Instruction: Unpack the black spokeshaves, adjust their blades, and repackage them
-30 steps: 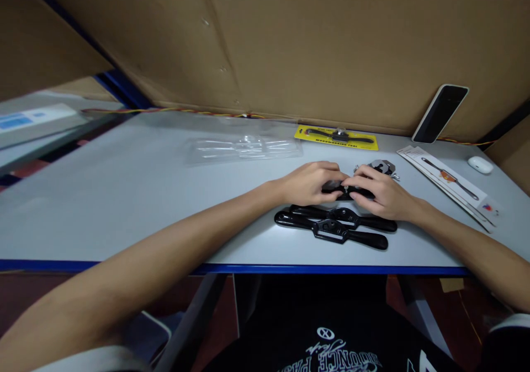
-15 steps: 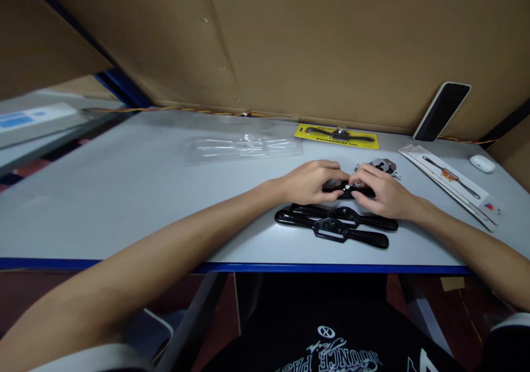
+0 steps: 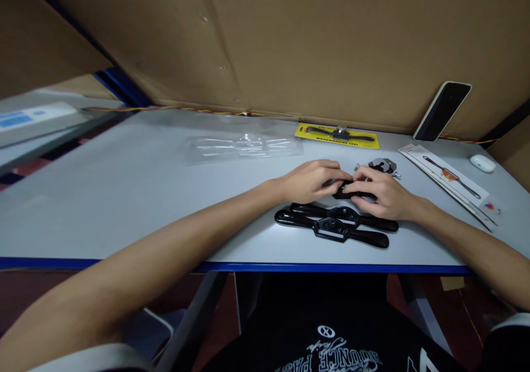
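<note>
Both your hands are on one black two-handled tool (image 3: pixel 340 192), right of centre on the grey surface (image 3: pixel 144 195). Left grip (image 3: pixel 304 183): closed on the tool's left part, thumb on the near side, fingers over the top. Right grip (image 3: pixel 381 194): closed on its right part, fingertips at the middle, thumb along the near edge. The two sets of fingertips meet or nearly meet there; can't tell if they touch. Your fingers cover most of the tool, so I can't tell what sits under the tips.

Just on your side of it: two more black tools, same two-handled shape, lying flat, roughly parallel and close together. Far one (image 3: pixel 381 224), near one (image 3: pixel 371 238); neither is in your grip.

Beyond your right fingers: a small cluster of grey metal parts (image 3: pixel 383 166), partly hidden by that hand. Farther back, a yellow card (image 3: pixel 366 144) with a tool on it, near the cardboard panel (image 3: pixel 290 46). Left of that, clear plastic packaging (image 3: pixel 248 147) lies flat. To your right: white printed cards (image 3: pixel 451 180), overlapping, a white rounded case (image 3: pixel 482 163) beside them, and a phone (image 3: pixel 443 111) tilted back against the panel.
</note>
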The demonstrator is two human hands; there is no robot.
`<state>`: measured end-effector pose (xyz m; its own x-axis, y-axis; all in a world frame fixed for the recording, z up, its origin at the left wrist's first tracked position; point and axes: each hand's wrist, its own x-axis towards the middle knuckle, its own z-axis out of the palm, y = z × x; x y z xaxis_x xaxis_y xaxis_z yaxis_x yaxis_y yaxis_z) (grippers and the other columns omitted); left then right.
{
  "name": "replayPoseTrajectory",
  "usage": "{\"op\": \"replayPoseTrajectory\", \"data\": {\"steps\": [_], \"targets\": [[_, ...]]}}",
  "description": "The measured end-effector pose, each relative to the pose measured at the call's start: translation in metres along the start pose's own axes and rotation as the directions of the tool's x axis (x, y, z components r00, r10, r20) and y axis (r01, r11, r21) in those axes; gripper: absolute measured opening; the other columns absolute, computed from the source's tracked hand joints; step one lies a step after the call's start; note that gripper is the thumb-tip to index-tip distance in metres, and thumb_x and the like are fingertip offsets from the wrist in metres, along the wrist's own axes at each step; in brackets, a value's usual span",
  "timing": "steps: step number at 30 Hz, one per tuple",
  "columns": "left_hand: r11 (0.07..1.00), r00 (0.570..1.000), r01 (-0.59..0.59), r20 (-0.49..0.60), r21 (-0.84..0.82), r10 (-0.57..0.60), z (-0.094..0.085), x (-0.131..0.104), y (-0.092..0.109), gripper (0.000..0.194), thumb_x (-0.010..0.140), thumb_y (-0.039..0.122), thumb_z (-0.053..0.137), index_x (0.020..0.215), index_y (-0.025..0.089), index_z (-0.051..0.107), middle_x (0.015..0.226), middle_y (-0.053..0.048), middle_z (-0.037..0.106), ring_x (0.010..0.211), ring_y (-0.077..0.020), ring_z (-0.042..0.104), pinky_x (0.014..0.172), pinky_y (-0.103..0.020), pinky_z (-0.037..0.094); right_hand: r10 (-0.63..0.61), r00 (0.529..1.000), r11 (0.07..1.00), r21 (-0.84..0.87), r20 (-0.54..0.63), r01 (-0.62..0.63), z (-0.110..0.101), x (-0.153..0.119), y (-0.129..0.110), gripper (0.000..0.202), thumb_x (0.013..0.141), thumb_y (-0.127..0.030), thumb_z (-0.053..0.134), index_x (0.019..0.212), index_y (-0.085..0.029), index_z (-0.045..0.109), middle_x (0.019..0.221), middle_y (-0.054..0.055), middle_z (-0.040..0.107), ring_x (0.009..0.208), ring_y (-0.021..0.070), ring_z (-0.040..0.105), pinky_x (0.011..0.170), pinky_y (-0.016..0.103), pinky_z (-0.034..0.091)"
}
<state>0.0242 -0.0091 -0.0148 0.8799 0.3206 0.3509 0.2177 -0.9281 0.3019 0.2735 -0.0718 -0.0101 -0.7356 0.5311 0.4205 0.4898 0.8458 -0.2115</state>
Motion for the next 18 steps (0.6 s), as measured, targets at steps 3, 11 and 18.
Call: {"op": "replayPoseTrajectory", "data": {"steps": [3,11,18], "targets": [[1.000,1.000,-0.005,0.005,0.004,0.005,-0.0002,-0.0002,0.0007,0.042,0.101,0.023,0.038,0.126,0.017,0.072,0.096,-0.009,0.069,0.086,-0.0203,0.065,0.082,-0.033,0.052,0.005,1.000,1.000,-0.001,-0.005,-0.005,0.0008,-0.0002,0.0005,0.026,0.101,-0.025,0.056,0.121,-0.020,0.072,0.106,0.010,0.065,0.089,0.0209,0.064,0.082,0.039,0.056],[1.000,1.000,-0.003,-0.001,-0.010,0.003,0.0001,-0.0002,0.0007,0.038,0.098,0.021,0.039,0.114,0.017,0.073,0.094,-0.009,0.067,0.085,-0.0206,0.064,0.081,-0.033,0.052,0.022,1.000,1.000,0.003,-0.017,-0.022,0.0002,0.0012,-0.0001,0.025,0.102,-0.023,0.055,0.124,-0.019,0.065,0.104,0.009,0.064,0.088,0.0212,0.064,0.082,0.039,0.056],[1.000,1.000,0.006,-0.002,-0.011,-0.006,0.0001,0.0005,0.0013,0.041,0.103,0.026,0.038,0.124,0.018,0.072,0.093,-0.008,0.067,0.084,-0.0198,0.064,0.081,-0.032,0.052,0.059,0.998,0.998,0.008,-0.019,-0.059,-0.0015,0.0023,-0.0019,0.008,0.100,-0.022,0.055,0.102,-0.018,0.062,0.096,0.007,0.062,0.082,0.0194,0.061,0.076,0.036,0.054]]}}
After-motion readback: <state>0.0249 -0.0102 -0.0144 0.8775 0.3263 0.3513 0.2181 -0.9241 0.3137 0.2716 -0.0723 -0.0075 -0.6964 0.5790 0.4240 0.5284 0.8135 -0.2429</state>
